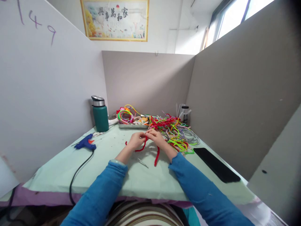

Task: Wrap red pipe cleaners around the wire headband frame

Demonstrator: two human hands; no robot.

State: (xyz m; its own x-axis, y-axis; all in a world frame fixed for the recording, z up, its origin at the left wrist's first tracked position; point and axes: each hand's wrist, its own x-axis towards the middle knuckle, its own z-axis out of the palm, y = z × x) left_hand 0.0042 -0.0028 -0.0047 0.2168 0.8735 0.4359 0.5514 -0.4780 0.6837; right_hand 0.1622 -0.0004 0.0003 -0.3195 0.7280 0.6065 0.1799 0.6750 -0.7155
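left hand [135,140] and right hand [155,137] pinching red pipe cleaner [157,156] above pale green tabletop [141,179], blue glue gun [85,143] left, colourful pipe cleaner pile [174,128] behind

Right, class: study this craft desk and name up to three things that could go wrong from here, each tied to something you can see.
1. The cord hangs over the front edge of the table; a snag could drag the glue gun down.
2. The left hand and right hand pinch a red pipe cleaner; its wire ends may prick.
3. The black flat device lies near the table's right edge; an elbow could knock it off.
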